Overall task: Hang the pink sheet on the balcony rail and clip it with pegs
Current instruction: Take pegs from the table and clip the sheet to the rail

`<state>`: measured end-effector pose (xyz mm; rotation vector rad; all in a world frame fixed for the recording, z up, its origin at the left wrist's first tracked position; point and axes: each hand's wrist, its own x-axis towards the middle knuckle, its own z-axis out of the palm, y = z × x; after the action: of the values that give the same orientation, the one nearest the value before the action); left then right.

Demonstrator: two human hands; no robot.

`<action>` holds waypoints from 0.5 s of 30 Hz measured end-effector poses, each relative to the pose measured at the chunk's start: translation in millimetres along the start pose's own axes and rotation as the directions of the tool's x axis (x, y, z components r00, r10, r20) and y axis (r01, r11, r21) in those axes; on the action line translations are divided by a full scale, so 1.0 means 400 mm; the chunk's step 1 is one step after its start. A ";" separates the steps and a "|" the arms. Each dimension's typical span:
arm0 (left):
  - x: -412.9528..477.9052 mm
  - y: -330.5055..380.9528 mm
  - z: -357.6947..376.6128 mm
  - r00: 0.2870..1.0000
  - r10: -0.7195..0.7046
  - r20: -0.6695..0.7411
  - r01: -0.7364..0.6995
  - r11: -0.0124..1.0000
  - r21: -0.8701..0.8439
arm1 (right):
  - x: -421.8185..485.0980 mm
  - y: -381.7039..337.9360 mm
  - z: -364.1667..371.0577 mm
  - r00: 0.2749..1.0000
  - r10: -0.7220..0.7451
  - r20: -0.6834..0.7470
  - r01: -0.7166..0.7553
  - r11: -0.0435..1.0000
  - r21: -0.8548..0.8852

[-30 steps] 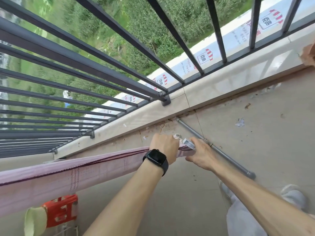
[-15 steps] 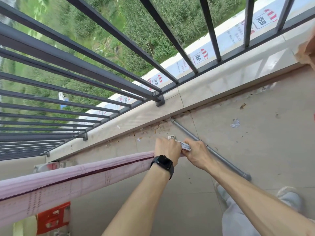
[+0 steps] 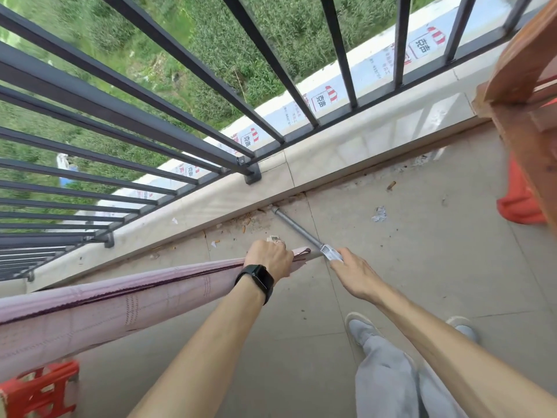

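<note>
Overhead, the dark rail [image 3: 126,95] and its bars fan across the top and left of the view, bolted to a pale ledge [image 3: 301,173] that runs along the balcony edge, with green growth far below. Beneath it lies the grey tiled floor [image 3: 422,267], littered with small scraps near the ledge. A brown wooden frame [image 3: 524,95] stands at the right edge, with something orange [image 3: 518,203] at its foot. The pink sheet [image 3: 105,306], folded into a long band, stretches from the lower left edge up to the middle, held above the floor and not on the rail. An orange stool [image 3: 39,390] sits under it at the lower left corner. A thin metal pipe [image 3: 297,229] lies slantwise on the floor from the ledge toward the hands. The left hand [image 3: 268,260], with a black watch [image 3: 256,280] on its wrist, is closed in a fist around the sheet's end, whose corner pokes out past the knuckles. The right hand [image 3: 355,276] is just beside it, fingers pinching a small white tag [image 3: 331,254] with print on it. Whether the tag is joined to the sheet cannot be told.
</note>
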<state>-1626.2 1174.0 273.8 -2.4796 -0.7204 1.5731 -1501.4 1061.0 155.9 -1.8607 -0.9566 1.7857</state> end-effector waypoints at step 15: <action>-0.041 -0.185 -0.125 0.991 -0.110 -0.079 0.101 0.989 -0.103 | -0.042 -0.264 -0.098 0.949 -0.264 -0.172 0.229 0.953 -0.200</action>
<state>-1612.2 1239.2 335.5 -2.5132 -0.9215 1.4199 -1483.8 1129.3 245.3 -1.8830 -1.2446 1.3808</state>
